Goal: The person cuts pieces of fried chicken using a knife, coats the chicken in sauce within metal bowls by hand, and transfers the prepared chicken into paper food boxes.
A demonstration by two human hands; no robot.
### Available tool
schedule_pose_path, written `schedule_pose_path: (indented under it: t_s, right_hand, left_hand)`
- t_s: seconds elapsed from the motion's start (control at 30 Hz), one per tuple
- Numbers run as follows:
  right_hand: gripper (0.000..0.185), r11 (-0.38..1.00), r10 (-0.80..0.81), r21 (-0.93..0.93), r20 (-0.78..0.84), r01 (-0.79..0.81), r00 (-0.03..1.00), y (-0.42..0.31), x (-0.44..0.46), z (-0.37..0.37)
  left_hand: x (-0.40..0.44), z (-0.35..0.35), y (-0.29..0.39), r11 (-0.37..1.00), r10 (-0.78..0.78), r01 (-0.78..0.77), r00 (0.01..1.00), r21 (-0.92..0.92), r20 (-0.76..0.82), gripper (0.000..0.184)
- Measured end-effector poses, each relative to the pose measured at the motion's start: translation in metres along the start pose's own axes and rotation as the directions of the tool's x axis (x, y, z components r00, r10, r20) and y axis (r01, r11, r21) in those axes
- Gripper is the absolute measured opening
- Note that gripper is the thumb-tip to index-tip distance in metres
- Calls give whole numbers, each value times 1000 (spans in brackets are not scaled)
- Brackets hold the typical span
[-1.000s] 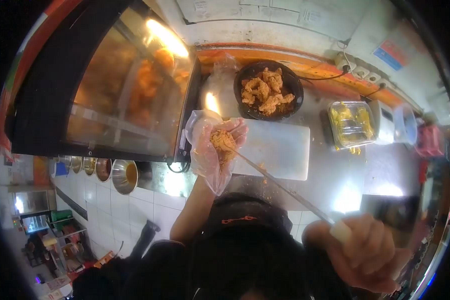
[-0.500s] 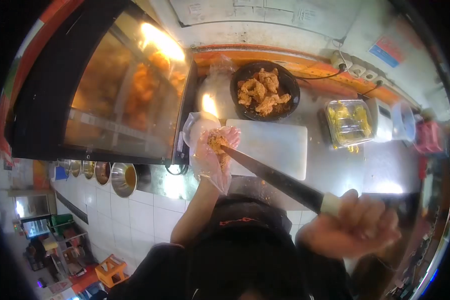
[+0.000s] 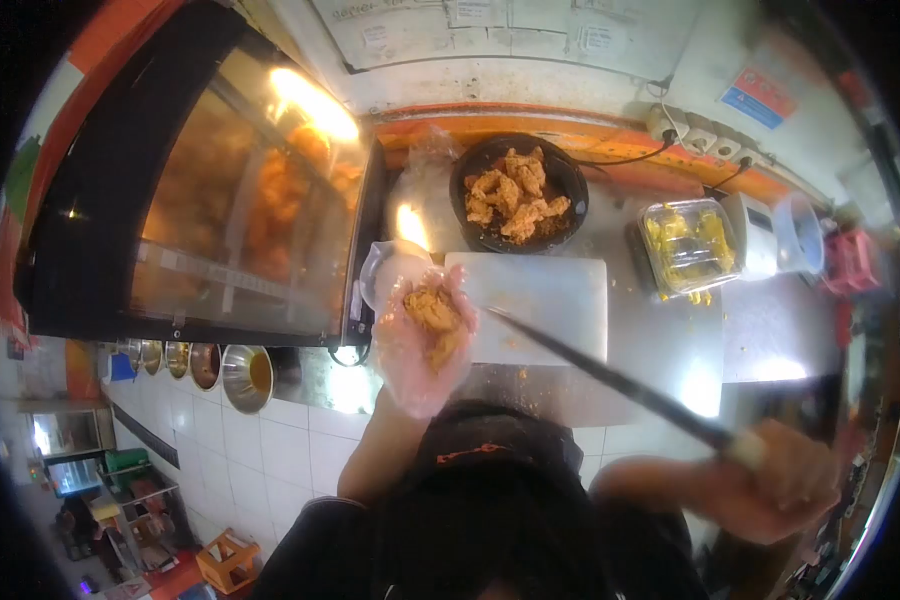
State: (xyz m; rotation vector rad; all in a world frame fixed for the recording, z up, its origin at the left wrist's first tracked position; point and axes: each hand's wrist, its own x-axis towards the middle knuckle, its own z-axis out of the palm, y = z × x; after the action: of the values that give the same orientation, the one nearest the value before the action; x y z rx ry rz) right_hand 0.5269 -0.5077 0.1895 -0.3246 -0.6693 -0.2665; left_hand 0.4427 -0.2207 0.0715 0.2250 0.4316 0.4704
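My left hand (image 3: 410, 370), in a clear plastic glove, cups a piece of fried chicken (image 3: 435, 315) with its fingers curled around it. On the right, my right hand (image 3: 790, 480) is closed on the pale handle of a long dark-bladed knife (image 3: 620, 382). The blade slants up to the left over the white cutting board (image 3: 560, 285), and its tip points toward the chicken with a gap between. Beyond the board stands a black bowl (image 3: 458, 195) holding several pieces of fried chicken (image 3: 520, 200).
A lit glass display warmer (image 3: 255, 200) fills the left side. Right of the board are a clear plastic box (image 3: 685, 250) with yellow contents, a white device (image 3: 755, 235) and a pink basket (image 3: 848, 262). Metal bowls (image 3: 247, 380) line the lower left. Power sockets (image 3: 698, 138) run along the wall.
The knife tip has moved off the chicken to the right, and my right hand has shifted right and down. My left hand has turned the chicken's paler inner side up.
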Motion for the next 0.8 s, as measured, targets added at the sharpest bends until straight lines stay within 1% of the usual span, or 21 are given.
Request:
schedule_pose_path:
  t_s: [0.03,0.07,0.1,0.13,0.17,0.2,0.23,0.27,0.3,0.33,0.37,0.4,0.47,0.57,0.67,0.8]
  right_hand:
    - [27,994,-11,112,21,9,1000,-19,8,-16]
    - [27,993,-1,117,22,-2,1000,-45,14,-37]
    - [27,996,-64,60,-63,67,996,-75,18,-62]
    - [28,996,-89,22,-97,92,991,-77,19,-68]
    - [28,993,-115,-18,-131,114,985,-76,19,-73]
    - [30,908,-281,-380,-235,178,931,-59,18,-68]
    - [33,690,-468,-703,-253,172,847,-44,15,-63]
    - [34,672,-433,-726,-226,146,873,-53,7,-72]
    - [36,651,-396,-749,-198,123,897,-61,-1,-82]
    - [37,730,-349,-678,-267,83,898,-60,-5,-82]
    - [37,801,-297,-597,-333,44,895,-57,-8,-82]
    - [37,786,-314,-617,-328,50,891,-58,-10,-85]
    - [37,878,-218,-478,-393,4,893,-58,-11,-91]
    - [38,897,-199,-442,-420,-8,886,-53,-10,-90]
    - [37,874,-225,-485,-385,11,895,-46,-8,-90]
    - [37,854,-242,-521,-403,-4,883,-38,-4,-91]
  left_hand:
    - [-17,24,6,993,-70,62,995,-102,-77,34]
    - [-35,43,11,971,-147,114,977,-209,-151,37]
    - [-53,55,15,977,-175,179,984,-114,38,39]
    - [-69,66,16,974,-224,223,954,30,198,39]
    - [-85,77,18,960,-267,215,897,181,352,39]
    - [-88,82,7,955,-288,221,848,198,445,38]
    - [-92,87,-3,950,-307,223,789,216,533,36]
    - [-95,93,-14,946,-321,222,721,235,614,35]
    - [-85,84,-34,975,-204,194,568,112,797,35]
    - [-73,79,-52,981,-61,196,386,-17,921,42]
    - [-74,76,-60,968,-50,247,343,-39,938,41]
    - [-80,79,-59,964,-103,265,390,-5,915,40]
    - [-87,84,-56,952,-160,306,423,25,892,38]
    - [-94,90,-52,944,-204,325,458,50,865,36]
    - [-94,93,-48,941,-236,331,473,77,849,35]
    - [-92,97,-42,939,-274,326,514,110,813,36]
